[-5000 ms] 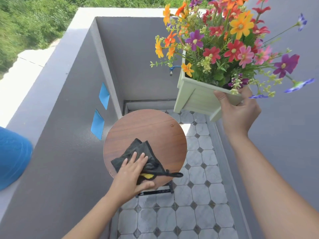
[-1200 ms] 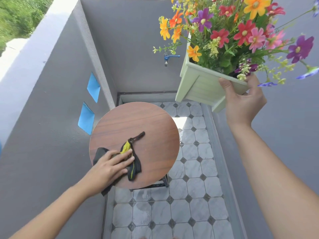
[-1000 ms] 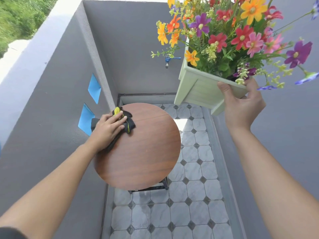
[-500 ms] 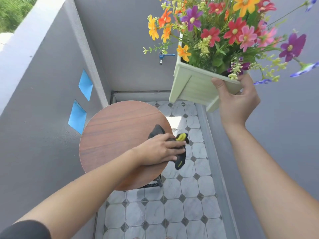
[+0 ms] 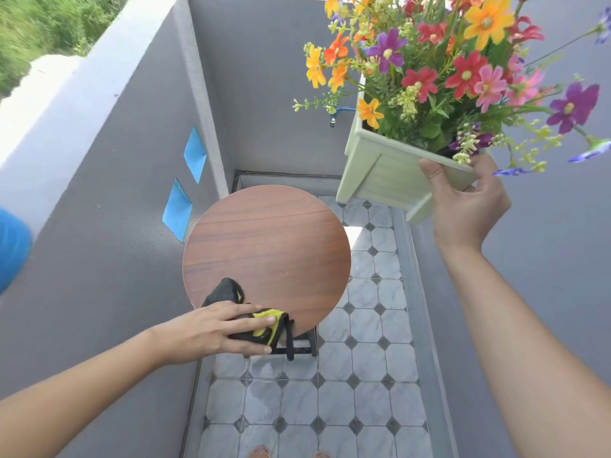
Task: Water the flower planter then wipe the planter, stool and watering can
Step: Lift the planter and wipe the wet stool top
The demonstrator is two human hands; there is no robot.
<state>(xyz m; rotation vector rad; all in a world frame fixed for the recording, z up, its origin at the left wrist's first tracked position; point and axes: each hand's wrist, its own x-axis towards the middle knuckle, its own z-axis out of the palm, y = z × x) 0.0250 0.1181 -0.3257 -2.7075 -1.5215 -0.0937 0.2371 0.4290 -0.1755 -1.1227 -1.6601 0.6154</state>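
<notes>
At the far left edge a blue rounded shape shows on the grey ledge. It may be the watering can, but too little of it is in view to tell, so nothing shows whether the can has been wiped. Next, the left hand lies flat with its fingers straight, pressing a crumpled black and yellow cloth down on the near rim of the round brown wood-grain stool top. Part of the cloth hangs over the edge. I judge the stool wipe to be the step in hand: the cloth is at the rim and the rest of the top lies bare and looks dry, so this pass may be near its end. Below, the grey and white tiled floor has some darker patches that could be damp, a weak hint that watering is done, though the frame does not prove it. To the right, the pale green slatted planter, full of bright mixed flowers, is held tilted in the air, well clear of the stool. The right hand grips its near corner, thumb on the front wall and fingers curled round behind the rim. Whether the planter has been wiped cannot be seen. What is left, at the least, is setting it back down and wiping the can.
</notes>
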